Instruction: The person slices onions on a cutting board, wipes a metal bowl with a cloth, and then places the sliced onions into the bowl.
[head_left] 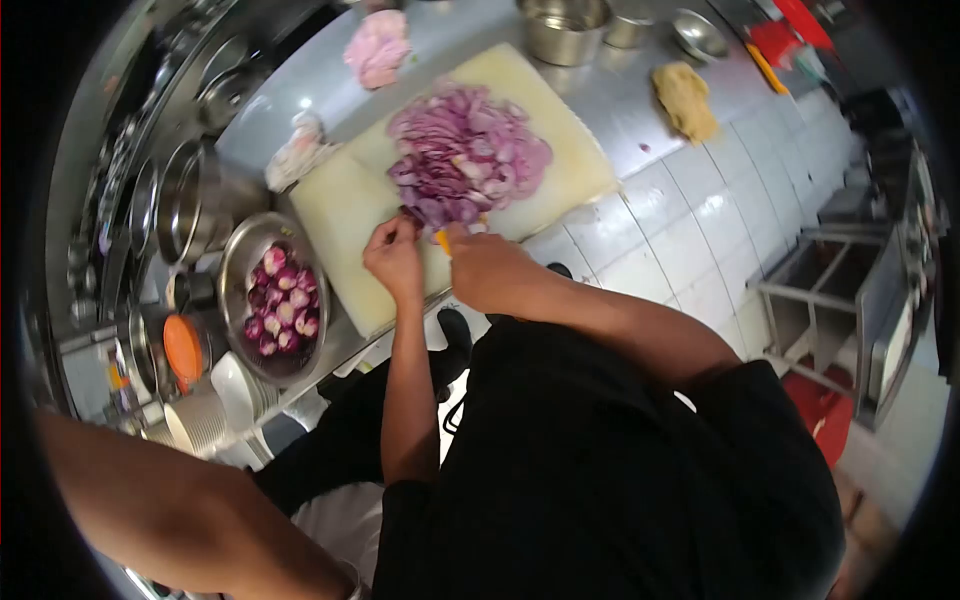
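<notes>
A large heap of sliced purple onion [465,150] covers the middle of the pale cutting board [340,215]. At the near edge of the heap, my left hand [396,262] has its fingers curled and pinched around a dark purple piece of onion [408,214], mostly hidden by the fingertips. Just to the right, my right hand [488,268] is closed around the yellow-orange handle of a knife [443,241]. The blade is blurred and hard to see among the slices.
Left of the board, a metal colander [235,300] holds peeled whole onions [285,300]. Cloths [378,48] lie on the steel counter, another yellowish cloth [686,100] at right, near metal pots [565,30]. Stacked white bowls [240,392] stand at left. Another person's arm [180,510] reaches in at lower left.
</notes>
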